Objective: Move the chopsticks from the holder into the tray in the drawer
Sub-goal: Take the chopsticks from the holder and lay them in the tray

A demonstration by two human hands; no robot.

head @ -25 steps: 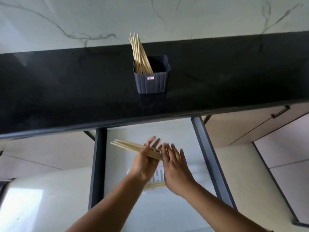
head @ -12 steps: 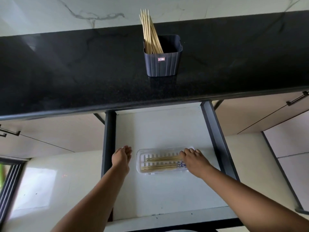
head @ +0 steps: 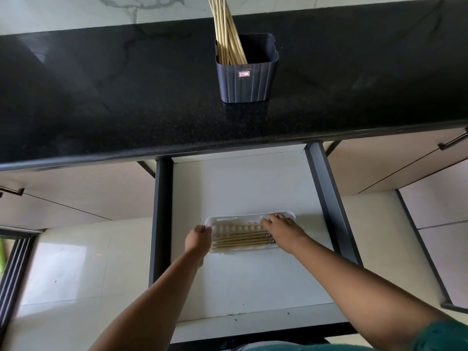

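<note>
Pale wooden chopsticks (head: 228, 31) stand upright in the dark ribbed plastic holder (head: 246, 79), up beyond both hands (right hand (head: 283, 230) nearer, fingers loose; left hand (head: 198, 239) curled on the white slotted tray (head: 250, 216))

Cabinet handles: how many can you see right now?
2. One dark bar handle sits on the cabinet front at the right edge, just under the countertop; another handle shows at the far left edge, partly cut off. Others may lie outside the view.

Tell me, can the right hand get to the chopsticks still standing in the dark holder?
Probably yes. The right hand is down at the tray in the drawer, and nothing blocks the way up to the chopsticks in the holder on the counter.
</note>
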